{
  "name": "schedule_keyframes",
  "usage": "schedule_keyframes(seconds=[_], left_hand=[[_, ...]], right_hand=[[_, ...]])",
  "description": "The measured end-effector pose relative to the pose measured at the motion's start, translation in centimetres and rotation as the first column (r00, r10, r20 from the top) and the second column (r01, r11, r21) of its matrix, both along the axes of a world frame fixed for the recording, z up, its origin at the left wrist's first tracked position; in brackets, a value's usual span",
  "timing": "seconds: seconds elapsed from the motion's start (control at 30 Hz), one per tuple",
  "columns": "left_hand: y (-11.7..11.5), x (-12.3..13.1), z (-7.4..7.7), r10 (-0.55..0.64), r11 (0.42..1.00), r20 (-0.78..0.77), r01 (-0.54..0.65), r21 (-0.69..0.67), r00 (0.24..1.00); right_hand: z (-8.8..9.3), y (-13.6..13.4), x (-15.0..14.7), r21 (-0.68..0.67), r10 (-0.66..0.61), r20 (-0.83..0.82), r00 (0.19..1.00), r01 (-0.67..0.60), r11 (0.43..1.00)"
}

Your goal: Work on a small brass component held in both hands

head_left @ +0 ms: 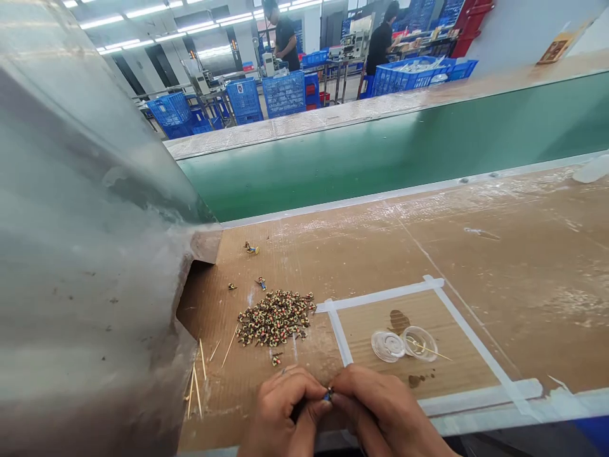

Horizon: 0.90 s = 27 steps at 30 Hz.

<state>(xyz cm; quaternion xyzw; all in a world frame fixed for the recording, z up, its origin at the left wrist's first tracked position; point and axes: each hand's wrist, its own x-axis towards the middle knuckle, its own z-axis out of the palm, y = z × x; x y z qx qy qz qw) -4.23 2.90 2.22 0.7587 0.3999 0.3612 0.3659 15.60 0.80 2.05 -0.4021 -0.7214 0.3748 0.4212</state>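
My left hand [283,412] and my right hand [380,412] meet at the near edge of the cardboard-covered bench [476,254]. Both pinch one tiny dark and blue part [328,395] between their fingertips. Just beyond them lies a pile of several small coiled parts [275,317], brown with red and yellow. A few stray parts [250,248] lie farther back. Thin wooden sticks [196,387] lie to the left of my left hand.
A white-taped square [431,284] holds a small clear cup [420,343] with a stick in it and its lid [387,346]. A grey metal panel [85,254] fills the left. A green conveyor belt [404,146] runs behind; two people stand by blue crates [284,93] far back.
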Motion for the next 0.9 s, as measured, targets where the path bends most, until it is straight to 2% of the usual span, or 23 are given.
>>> schedule_keyframes(seconds=[0.13, 0.3, 0.53, 0.73, 0.9], left_hand=[[-0.03, -0.01, -0.42, -0.015, 1.000, 0.004, 0.015, 0.027, 1.000], [-0.22, 0.30, 0.09, 0.025, 0.998, 0.012, -0.025, 0.064, 1.000], [-0.08, 0.47, 0.30, 0.013, 0.995, 0.022, -0.015, 0.094, 1.000], [-0.17, 0.47, 0.17, 0.029, 0.993, 0.014, -0.031, 0.116, 0.999], [0.13, 0.27, -0.03, 0.011, 0.993, 0.011, -0.012, 0.119, 1.000]], right_hand=[[0.15, 0.17, -0.08, -0.005, 0.018, -0.013, 1.000, -0.018, 1.000], [0.14, 0.12, 0.10, -0.013, 0.008, 0.005, 1.000, -0.008, 1.000], [-0.34, 0.01, 0.11, -0.043, 0.043, 0.021, 0.999, -0.042, 0.998], [-0.35, 0.11, 0.01, 0.045, 0.014, -0.088, 0.996, -0.010, 0.999], [-0.53, 0.28, -0.09, 0.055, -0.005, -0.083, 0.997, 0.010, 0.998]])
